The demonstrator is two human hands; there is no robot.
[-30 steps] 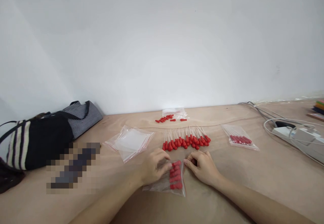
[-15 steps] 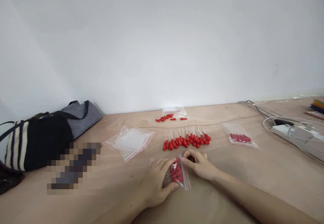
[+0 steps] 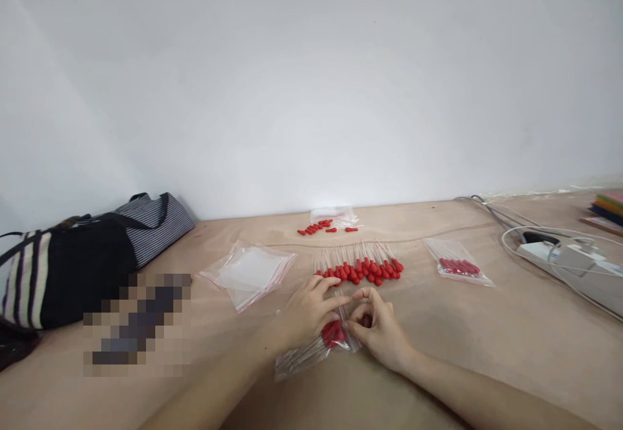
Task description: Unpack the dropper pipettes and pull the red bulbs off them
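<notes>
A clear zip bag [image 3: 304, 356] with several red-bulbed droppers [image 3: 333, 333] inside lies on the table in front of me. My left hand [image 3: 311, 310] reaches over the bag, its fingers at the far end of the zip edge, gripping it. My right hand [image 3: 377, 326] pinches the same zip edge from the right, thumb and forefinger on the plastic. Just beyond my hands is a row of loose droppers [image 3: 363, 269], red bulbs towards me and thin pale stems pointing away.
Flat zip bags [image 3: 250, 274] lie in a pile on the left. A filled dropper bag [image 3: 457, 263] rests on the right. Loose red bulbs [image 3: 314, 227] lie near the wall. A power strip [image 3: 567, 261] with cables is far right, and a black striped bag [image 3: 92, 268] far left.
My left hand has moved from the bag's body up to its zip edge, uncovering the stems. My right hand has shifted slightly down along the edge.
</notes>
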